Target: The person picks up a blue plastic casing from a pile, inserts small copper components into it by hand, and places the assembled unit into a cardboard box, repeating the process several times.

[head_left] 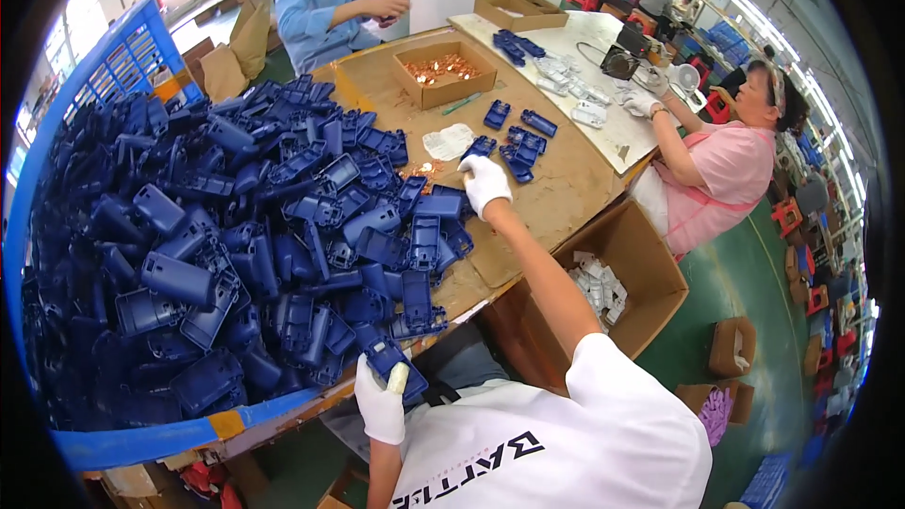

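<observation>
My left hand (379, 407), in a white glove, is closed around a dark blue plastic casing (385, 354) at the table's near edge. A pale yellow-green wrap (398, 378) shows at its thumb. My right hand (486, 185), also white-gloved, reaches out over the tabletop. Its fingers are curled together, and what they pinch, if anything, is hidden. Just beyond the fingers lies another blue casing (482, 145); to their left is a small scatter of copper-coloured pieces (421, 171). A white crumpled sheet (448, 141) lies close by.
A large heap of blue casings (255, 226) fills the left side, inside a blue rim (170, 441). Farther back stands a cardboard box of copper pieces (443, 71). An open carton (650, 273) holds white parts. Two co-workers, in blue (320, 9) and pink (726, 165), work nearby.
</observation>
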### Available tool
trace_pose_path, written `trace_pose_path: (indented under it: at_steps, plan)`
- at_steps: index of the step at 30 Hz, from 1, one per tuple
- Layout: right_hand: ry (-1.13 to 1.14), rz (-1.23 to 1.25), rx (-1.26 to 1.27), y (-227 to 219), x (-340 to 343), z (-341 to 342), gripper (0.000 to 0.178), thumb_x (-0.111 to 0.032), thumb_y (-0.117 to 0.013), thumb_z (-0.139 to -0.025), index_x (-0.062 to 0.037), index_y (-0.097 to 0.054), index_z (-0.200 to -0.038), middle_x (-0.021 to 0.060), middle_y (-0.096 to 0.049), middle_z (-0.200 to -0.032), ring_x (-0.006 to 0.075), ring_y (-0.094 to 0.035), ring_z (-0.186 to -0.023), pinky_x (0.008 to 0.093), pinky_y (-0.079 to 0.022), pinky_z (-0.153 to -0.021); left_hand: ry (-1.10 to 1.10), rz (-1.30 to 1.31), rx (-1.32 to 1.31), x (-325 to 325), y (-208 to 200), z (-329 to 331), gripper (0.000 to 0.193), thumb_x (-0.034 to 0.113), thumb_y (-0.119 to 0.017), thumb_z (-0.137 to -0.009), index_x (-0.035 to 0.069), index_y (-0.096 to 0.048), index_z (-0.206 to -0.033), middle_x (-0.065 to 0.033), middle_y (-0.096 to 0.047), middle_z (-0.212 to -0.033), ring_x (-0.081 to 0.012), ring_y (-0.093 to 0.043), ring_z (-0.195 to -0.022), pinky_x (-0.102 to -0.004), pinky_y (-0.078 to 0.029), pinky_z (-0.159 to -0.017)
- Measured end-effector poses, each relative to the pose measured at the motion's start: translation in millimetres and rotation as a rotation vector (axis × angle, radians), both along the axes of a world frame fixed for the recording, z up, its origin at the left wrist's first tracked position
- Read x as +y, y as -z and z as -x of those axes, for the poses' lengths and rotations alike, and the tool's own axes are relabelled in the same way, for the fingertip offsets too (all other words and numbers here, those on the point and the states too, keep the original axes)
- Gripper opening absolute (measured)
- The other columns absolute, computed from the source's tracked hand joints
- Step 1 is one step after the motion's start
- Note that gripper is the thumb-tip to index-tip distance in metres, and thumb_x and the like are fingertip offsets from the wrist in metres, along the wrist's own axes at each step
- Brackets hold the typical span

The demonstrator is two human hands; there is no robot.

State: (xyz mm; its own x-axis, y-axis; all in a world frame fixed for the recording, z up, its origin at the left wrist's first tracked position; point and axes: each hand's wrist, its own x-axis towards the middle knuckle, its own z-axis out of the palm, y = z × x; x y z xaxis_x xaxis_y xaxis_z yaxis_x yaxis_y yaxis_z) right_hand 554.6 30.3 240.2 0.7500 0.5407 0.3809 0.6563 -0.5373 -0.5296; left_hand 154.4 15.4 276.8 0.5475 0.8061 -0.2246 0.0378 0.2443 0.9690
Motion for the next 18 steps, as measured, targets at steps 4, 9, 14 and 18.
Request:
trace_pose_path:
  at_steps: [4, 9, 14, 18]
  plan:
    - [-0.09, -0.271, -0.243, -45, -10, 38, 0.011, -0.004, -0.067, -0.078, -0.007, -0.069, -0.088, 0.0132, -0.066, -0.088, 0.0315, -0.065, -0.084, 0.0387, -0.053, -0.076, 0.015, -0.183, 0.018, 9, -3, -9, 0.06, -0.008, -0.068, -0.079, -0.001, -0.045, -0.134, -0.0098, -0.054, -0.126, -0.0196, -0.053, -0.117, -0.0306, -0.041, -0.104]
    - [-0.633, -0.276, 0.616, -108, -48, 184, 0.016, 0.005, -0.068, -0.081, 0.0013, -0.071, -0.096, 0.0049, -0.066, -0.087, 0.0117, -0.064, -0.075, 0.024, -0.051, -0.067, -0.044, -0.333, 0.086, 19, -20, -36, 0.054, -0.002, -0.074, -0.079, 0.005, -0.053, -0.128, -0.0125, -0.064, -0.113, -0.0201, -0.063, -0.104, -0.0315, -0.049, -0.092]
    - [-0.563, -0.201, 0.638, -93, -46, 228, 0.018, 0.004, -0.069, -0.081, -0.0041, -0.072, -0.097, 0.0063, -0.069, -0.088, 0.0141, -0.067, -0.077, 0.0251, -0.052, -0.07, -0.106, -0.472, 0.222, 21, -23, -49, 0.052, 0.001, -0.074, -0.078, 0.006, -0.055, -0.127, -0.0155, -0.064, -0.118, -0.031, -0.065, -0.107, -0.0356, -0.051, -0.091]
    - [-0.641, -0.263, 0.315, -77, -43, 237, 0.026, 0.006, -0.07, -0.073, -0.0069, -0.073, -0.096, 0.0096, -0.067, -0.088, 0.0238, -0.066, -0.079, 0.0283, -0.052, -0.069, -0.15, -0.586, 0.343, 19, -21, -46, 0.052, 0.001, -0.072, -0.078, 0.006, -0.055, -0.126, -0.0153, -0.063, -0.12, -0.0334, -0.063, -0.108, -0.037, -0.051, -0.091]
